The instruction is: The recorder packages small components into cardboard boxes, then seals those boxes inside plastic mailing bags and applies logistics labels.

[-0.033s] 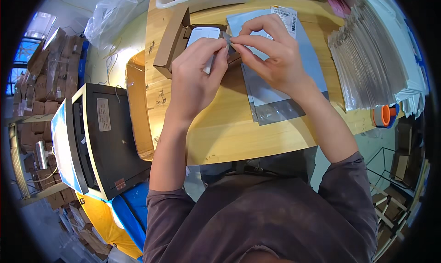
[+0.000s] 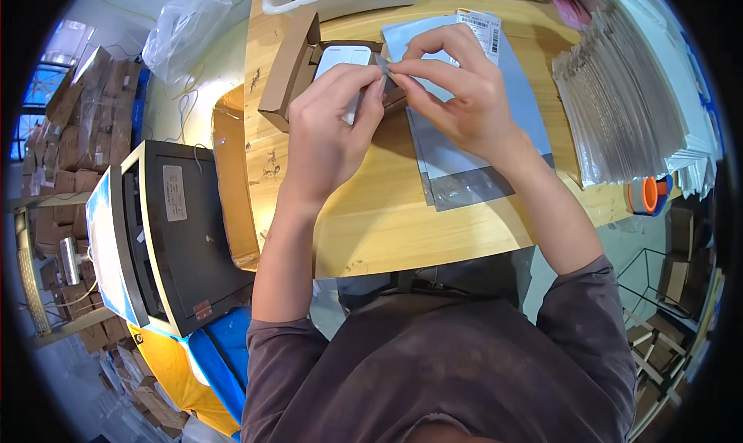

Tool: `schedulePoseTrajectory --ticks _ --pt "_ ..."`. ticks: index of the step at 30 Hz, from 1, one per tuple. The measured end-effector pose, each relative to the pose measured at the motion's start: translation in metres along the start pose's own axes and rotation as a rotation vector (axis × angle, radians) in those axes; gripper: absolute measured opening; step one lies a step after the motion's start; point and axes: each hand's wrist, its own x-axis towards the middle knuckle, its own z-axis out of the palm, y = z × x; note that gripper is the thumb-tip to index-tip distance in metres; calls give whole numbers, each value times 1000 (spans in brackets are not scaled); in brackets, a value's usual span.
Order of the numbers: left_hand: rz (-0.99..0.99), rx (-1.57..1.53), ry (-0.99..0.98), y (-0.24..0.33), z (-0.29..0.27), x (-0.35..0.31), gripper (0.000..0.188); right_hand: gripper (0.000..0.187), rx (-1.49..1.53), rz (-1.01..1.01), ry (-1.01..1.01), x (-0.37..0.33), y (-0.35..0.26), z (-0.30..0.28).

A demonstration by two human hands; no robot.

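Note:
My left hand (image 2: 334, 122) and my right hand (image 2: 468, 91) meet over an open brown cardboard box (image 2: 288, 70). Both pinch a small, thin grey piece (image 2: 383, 61) between thumb and fingertips; its kind is too small to make out. Inside the box lies a white object with rounded corners (image 2: 346, 54), partly covered by my left hand. Beneath my right hand and wrist, flat grey-blue mailing bags (image 2: 499, 137) rest on the wooden table. The upper bag carries a white printed label (image 2: 481, 31).
Thick stacks of mailing bags (image 2: 619, 106) stand at the right, beside orange and blue tape rolls (image 2: 644, 195). White plastic bins (image 2: 348, 0) line the far edge. Left of the table are an open carton (image 2: 234, 188) and a dark cabinet-like machine (image 2: 197, 234).

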Motion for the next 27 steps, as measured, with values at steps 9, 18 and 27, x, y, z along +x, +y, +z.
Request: schedulePoseTrajectory --ticks 9,18,27 --pt "-28 -29 -18 -1 0 -1 13 18 69 42 -8 -2 3 1" --pt "-146 -213 1 -4 2 -2 10 12 209 214 -32 -1 -4 0" --pt "-347 -559 -19 4 -2 -3 10 7 418 354 6 -4 -6 5"
